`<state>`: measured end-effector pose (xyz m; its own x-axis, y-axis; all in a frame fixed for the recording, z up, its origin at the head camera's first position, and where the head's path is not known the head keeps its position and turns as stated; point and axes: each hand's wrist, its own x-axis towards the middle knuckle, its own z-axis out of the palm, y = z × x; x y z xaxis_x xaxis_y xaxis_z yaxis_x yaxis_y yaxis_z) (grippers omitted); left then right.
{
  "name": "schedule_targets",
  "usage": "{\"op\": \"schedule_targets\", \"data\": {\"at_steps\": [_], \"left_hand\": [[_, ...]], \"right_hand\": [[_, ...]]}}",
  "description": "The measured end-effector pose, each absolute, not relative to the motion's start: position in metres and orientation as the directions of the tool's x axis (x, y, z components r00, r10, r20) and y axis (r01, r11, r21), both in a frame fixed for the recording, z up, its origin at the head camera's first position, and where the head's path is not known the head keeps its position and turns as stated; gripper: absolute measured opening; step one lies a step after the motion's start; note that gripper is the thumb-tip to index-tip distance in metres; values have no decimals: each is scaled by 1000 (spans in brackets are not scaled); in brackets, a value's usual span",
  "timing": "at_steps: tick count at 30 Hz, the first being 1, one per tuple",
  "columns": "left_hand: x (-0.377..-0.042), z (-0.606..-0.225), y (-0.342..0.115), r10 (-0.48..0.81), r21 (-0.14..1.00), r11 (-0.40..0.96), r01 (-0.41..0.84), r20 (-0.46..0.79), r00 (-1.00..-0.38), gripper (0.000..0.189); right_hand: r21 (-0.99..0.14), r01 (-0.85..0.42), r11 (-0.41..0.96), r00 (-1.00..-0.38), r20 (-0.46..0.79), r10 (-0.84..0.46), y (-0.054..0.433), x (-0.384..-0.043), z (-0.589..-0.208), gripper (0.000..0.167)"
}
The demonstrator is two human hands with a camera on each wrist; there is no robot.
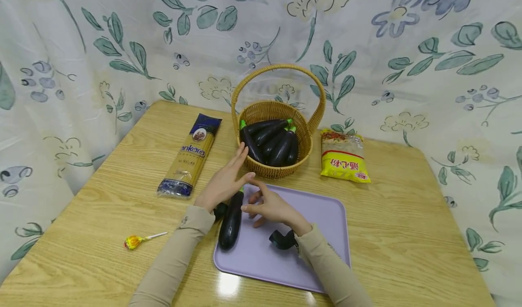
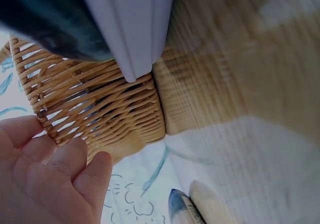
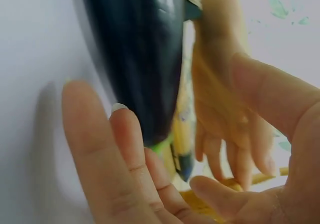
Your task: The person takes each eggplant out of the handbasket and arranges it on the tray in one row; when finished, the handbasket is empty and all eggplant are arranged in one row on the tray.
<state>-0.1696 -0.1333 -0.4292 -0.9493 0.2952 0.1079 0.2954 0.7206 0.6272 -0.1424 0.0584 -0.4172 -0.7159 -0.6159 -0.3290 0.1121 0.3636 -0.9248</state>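
A long dark eggplant (image 1: 230, 225) with a green stem end lies along the left side of a lilac tray (image 1: 253, 257). My left hand (image 1: 224, 182) reaches over its stem end, fingers extended to the wicker basket (image 1: 274, 170). In the left wrist view those fingertips (image 2: 35, 129) are right at the woven wall. Just right of the eggplant, my right hand (image 1: 272, 206) hovers above the tray with loosely bent fingers. The right wrist view shows a gap between its thumb and fingers, the eggplant (image 3: 142, 59) beside them. Several more eggplants (image 1: 267, 139) fill the basket.
Left of the basket lies a long pasta packet (image 1: 188, 155). A yellow food bag (image 1: 344, 158) is to the basket's right. A wrapped lollipop (image 1: 132, 242) lies at the table's left. The basket's tall handle (image 1: 281, 66) arches before a floral curtain (image 1: 367, 31).
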Motion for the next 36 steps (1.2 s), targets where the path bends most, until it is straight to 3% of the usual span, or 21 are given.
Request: {"op": "schedule_targets", "data": {"at_steps": [11, 22, 36], "left_hand": [[-170, -428, -133, 292, 636, 719, 280, 88, -952, 79], [-169, -425, -133, 299, 646, 710, 280, 84, -951, 81], [-172, -424, -142, 314, 636, 710, 301, 96, -945, 82]], "right_hand": [[-916, -45, 400, -763, -227, -605, 81, -158, -382, 55], [-928, -39, 371, -849, -164, -501, 96, -182, -355, 50], [-932, -4, 363, -868, -177, -465, 87, -210, -348, 47]]}}
